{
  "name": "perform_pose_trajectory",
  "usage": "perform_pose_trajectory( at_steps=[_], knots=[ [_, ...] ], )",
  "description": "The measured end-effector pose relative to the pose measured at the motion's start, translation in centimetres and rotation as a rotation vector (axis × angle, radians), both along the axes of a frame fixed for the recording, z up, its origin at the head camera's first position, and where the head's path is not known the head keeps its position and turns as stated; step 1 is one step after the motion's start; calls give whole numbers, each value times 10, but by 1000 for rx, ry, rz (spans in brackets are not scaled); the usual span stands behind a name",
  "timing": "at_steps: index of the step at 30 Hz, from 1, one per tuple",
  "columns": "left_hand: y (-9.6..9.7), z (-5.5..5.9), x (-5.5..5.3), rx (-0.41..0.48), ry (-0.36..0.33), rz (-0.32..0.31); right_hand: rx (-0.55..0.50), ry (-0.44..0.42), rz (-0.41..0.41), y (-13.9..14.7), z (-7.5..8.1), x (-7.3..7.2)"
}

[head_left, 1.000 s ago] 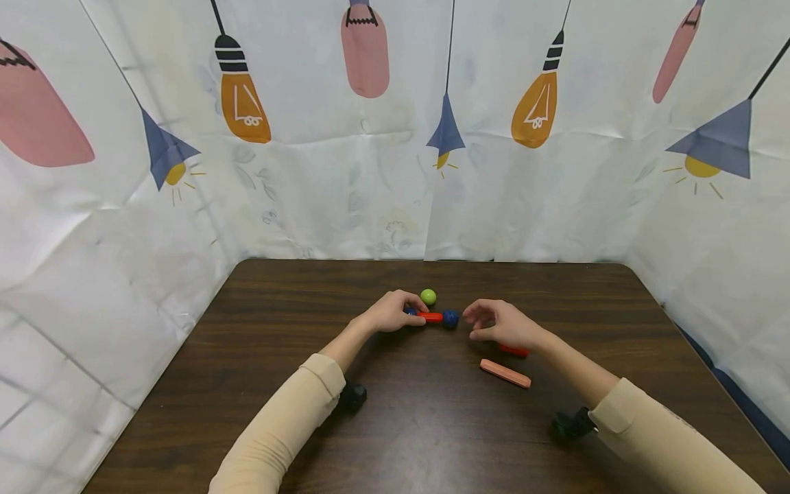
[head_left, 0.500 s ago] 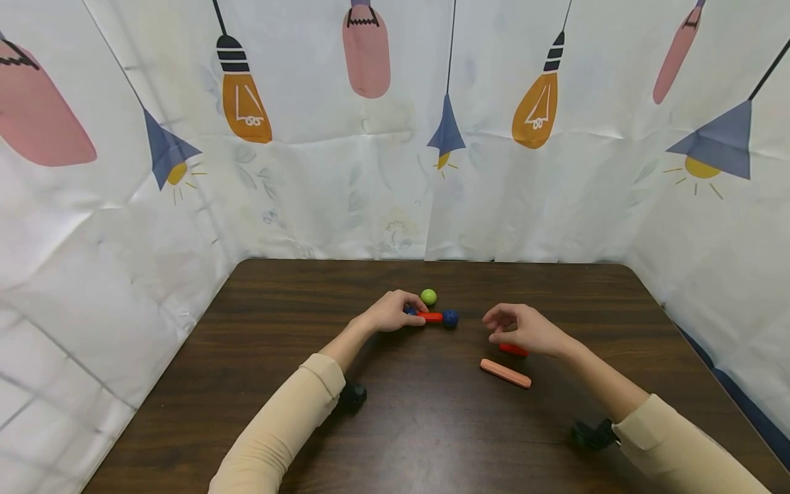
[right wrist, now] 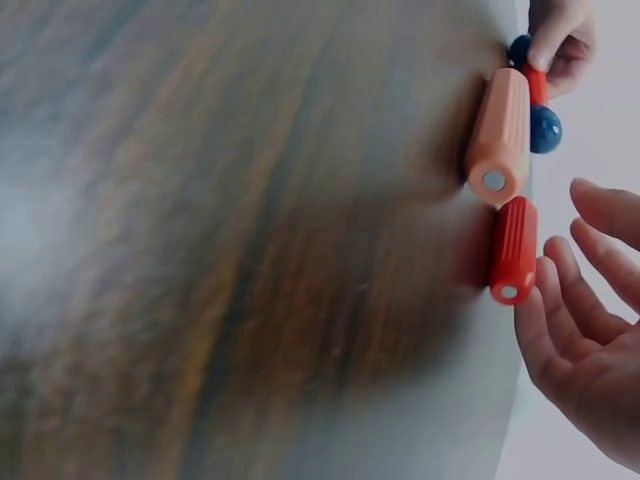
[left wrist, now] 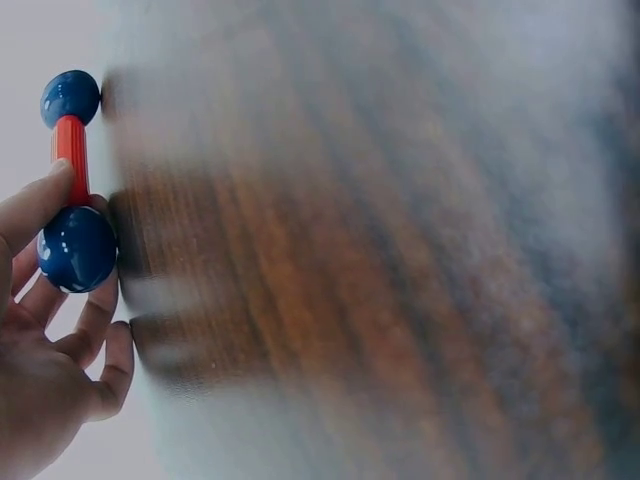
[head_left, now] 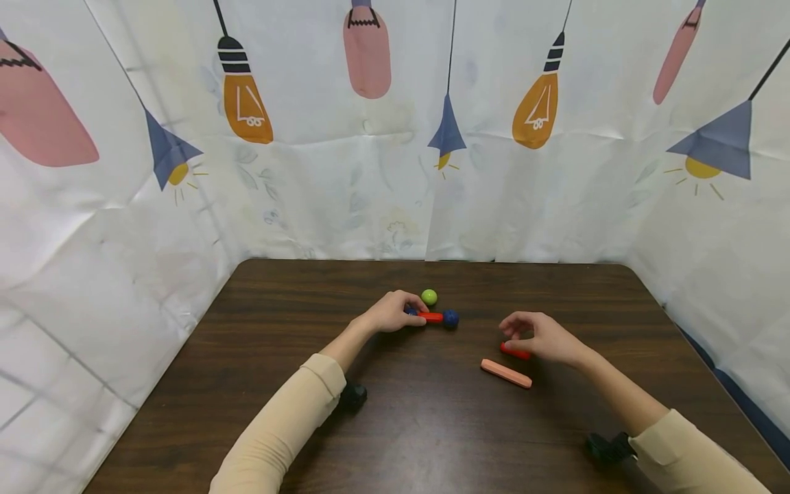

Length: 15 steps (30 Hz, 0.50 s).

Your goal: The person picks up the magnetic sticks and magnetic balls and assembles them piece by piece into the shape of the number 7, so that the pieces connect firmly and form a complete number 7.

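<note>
In the head view my left hand (head_left: 390,313) holds a red magnetic rod (head_left: 435,318) with thumb and fingers. A dark blue ball (head_left: 450,318) is joined to its right end; a second blue ball (left wrist: 77,249) sits at the other end, plain in the left wrist view. My right hand (head_left: 546,337) hovers at a loose red rod (head_left: 515,352) on the table. In the right wrist view that red rod (right wrist: 514,250) lies just beside the fingers, and the thumb stands apart from it. Whether a fingertip touches it I cannot tell.
A salmon-pink rod (head_left: 506,374) lies on the dark wooden table (head_left: 407,439), nearer me than the loose red rod. Just beyond the left hand is a green ball (head_left: 428,297). A printed white curtain (head_left: 345,178) hangs behind the table.
My right hand has moved away from the joined piece, rightward and nearer me, to the loose red rod. My left hand has kept its place and its hold.
</note>
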<state>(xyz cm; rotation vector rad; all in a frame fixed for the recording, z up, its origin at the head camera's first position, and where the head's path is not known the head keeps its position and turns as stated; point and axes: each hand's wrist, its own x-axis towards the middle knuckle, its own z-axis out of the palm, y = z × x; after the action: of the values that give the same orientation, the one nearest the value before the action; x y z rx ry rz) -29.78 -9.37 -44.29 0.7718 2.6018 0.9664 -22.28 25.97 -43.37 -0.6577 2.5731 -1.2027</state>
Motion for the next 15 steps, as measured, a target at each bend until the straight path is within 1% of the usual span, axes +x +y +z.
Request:
perform_pose_trajectory(
  at_steps=[5, 11, 15],
  knots=[
    [0, 0, 0, -1, 0, -1, 26, -11, -3, 4, -4, 3],
    [-1, 0, 0, 1, -1, -1, 49, 1, 31, 6, -7, 5],
    [-1, 1, 0, 2, -2, -4, 71, 5, 39, 7, -9, 5]
  ],
)
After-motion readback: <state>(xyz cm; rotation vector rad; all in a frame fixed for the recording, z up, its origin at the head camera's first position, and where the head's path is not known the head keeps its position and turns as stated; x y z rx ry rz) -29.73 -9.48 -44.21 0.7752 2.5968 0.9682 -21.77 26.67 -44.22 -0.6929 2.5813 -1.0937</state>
